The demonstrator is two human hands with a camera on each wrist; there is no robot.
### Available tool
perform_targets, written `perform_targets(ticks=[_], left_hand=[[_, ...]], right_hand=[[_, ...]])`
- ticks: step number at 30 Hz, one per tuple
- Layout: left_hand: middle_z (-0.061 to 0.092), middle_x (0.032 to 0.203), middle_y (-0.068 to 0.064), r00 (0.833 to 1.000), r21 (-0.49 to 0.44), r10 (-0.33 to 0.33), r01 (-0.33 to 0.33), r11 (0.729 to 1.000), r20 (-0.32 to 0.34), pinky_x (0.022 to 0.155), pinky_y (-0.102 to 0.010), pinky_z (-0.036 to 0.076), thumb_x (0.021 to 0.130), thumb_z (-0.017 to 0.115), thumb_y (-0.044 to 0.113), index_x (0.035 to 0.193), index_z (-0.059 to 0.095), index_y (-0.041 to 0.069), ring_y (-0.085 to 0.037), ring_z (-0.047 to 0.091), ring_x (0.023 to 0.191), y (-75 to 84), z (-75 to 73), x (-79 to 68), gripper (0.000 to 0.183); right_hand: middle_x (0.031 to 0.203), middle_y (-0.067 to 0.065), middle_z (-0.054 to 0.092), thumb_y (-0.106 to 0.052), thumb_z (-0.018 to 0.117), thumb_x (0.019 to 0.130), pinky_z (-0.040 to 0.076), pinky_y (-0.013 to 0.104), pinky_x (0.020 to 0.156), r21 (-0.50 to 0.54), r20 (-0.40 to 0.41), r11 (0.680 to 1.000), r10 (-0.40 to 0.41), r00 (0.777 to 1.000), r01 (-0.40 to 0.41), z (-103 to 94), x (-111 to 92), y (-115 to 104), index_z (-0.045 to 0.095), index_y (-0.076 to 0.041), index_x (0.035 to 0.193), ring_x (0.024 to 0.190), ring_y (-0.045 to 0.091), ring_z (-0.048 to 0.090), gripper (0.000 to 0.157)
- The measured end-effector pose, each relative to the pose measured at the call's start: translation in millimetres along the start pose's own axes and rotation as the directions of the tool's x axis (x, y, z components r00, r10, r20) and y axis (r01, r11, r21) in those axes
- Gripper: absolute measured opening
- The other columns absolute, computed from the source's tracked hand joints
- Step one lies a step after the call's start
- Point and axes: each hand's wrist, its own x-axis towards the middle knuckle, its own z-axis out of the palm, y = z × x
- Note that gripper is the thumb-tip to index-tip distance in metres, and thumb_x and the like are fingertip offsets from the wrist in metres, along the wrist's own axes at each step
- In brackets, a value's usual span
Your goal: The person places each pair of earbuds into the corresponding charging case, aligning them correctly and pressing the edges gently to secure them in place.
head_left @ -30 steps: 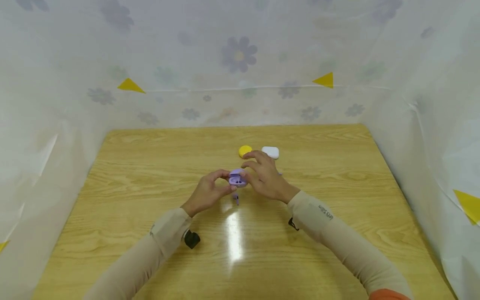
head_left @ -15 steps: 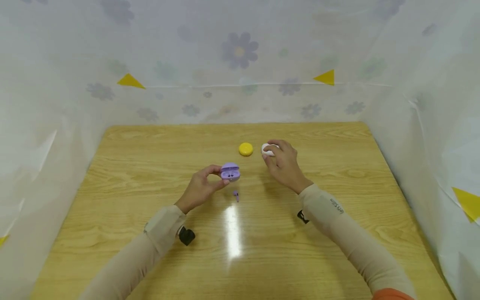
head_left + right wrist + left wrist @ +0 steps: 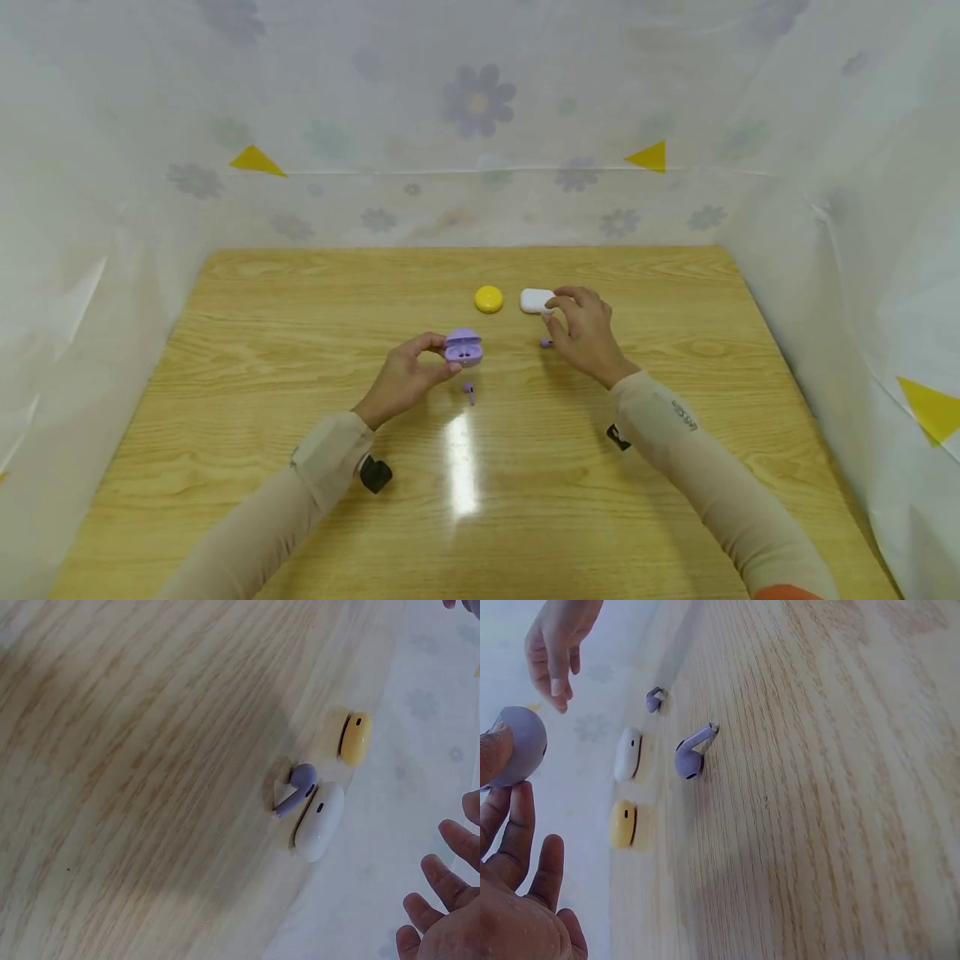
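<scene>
My left hand (image 3: 401,375) pinches a purple earbud case (image 3: 463,350) between thumb and fingers, its lid raised; it is held above the table. Below it on the wood lies a purple earbud (image 3: 469,390). My right hand (image 3: 588,333) hangs in the air, fingers loosely bent and holding nothing, as the left wrist view bears out. Partly covered by that hand in the head view, a second purple earbud (image 3: 546,342) lies on the table; the right wrist view shows this earbud (image 3: 300,787) whole, in front of a white case (image 3: 320,823).
Toward the back of the wooden table (image 3: 360,292) sit a round yellow case (image 3: 488,299) and, to its right, the white case (image 3: 534,301). A flowered white sheet (image 3: 420,100) hangs behind the table and encloses its sides.
My right hand has left the purple case and moved right, passing over the white case and then slightly off it. My left hand has moved slightly left with the purple case, its lid still raised.
</scene>
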Motion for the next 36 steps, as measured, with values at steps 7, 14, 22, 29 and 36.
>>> perform_targets(ticks=[7,14,22,29,36], left_hand=[[0.066,0.11,-0.012,1.0,0.002,-0.018,0.018,1.0,-0.006,0.083,-0.027,0.046,0.085,0.073,0.02,0.113,0.063,0.008,-0.03,0.06,0.106,0.2,1.6,0.2,0.032],[0.066,0.11,-0.011,1.0,0.01,-0.024,0.024,1.0,0.002,0.086,-0.033,0.048,0.085,0.072,0.018,0.113,0.063,0.009,-0.03,0.06,0.108,2.2,2.4,-1.1,0.031],[0.067,0.11,-0.01,1.0,0.034,-0.022,0.022,0.999,-0.002,0.098,-0.049,0.045,0.085,0.072,0.02,0.111,0.063,0.01,-0.028,0.06,0.111,0.1,2.9,-1.5,0.03],[0.067,0.109,-0.01,0.999,0.041,-0.034,0.034,0.999,-0.004,0.1,-0.052,0.044,0.085,0.072,0.021,0.111,0.063,0.009,-0.029,0.059,0.112,0.1,3.4,-2.0,0.03],[0.067,0.108,-0.011,1.0,0.036,-0.014,0.014,0.999,-0.006,0.096,-0.05,0.046,0.085,0.072,0.019,0.112,0.063,0.008,-0.028,0.061,0.107,-2.3,5.1,-1.5,0.03]], right_hand=[[0.127,0.021,0.055,-0.018,0.061,0.092,0.027,0.064,0.097,-0.096,0.08,0.995,-0.001,0.997,0.009,12.7,-7.9,4.8,0.063,0.001,0.108,0.123,0.043,0.045,0.025],[0.127,0.02,0.056,-0.02,0.061,0.092,0.031,0.063,0.098,-0.239,0.157,0.971,0.038,0.987,0.0,22.7,-13.3,15.1,0.062,-0.001,0.112,0.122,0.042,0.046,0.028],[0.124,0.018,0.058,-0.024,0.057,0.094,0.029,0.063,0.1,-0.316,0.253,0.948,0.131,0.959,-0.046,26.0,-13.3,26.3,0.063,-0.007,0.096,0.123,0.041,0.046,0.018],[0.122,0.016,0.059,-0.021,0.056,0.095,0.028,0.063,0.101,-0.316,0.291,0.948,0.138,0.947,-0.041,29.7,-11.3,29.3,0.065,-0.008,0.095,0.122,0.041,0.046,0.016],[0.122,0.015,0.059,-0.02,0.052,0.097,0.028,0.063,0.102,-0.329,0.307,0.944,0.144,0.941,-0.037,33.0,-6.5,28.7,0.066,-0.008,0.095,0.124,0.039,0.045,0.018]])
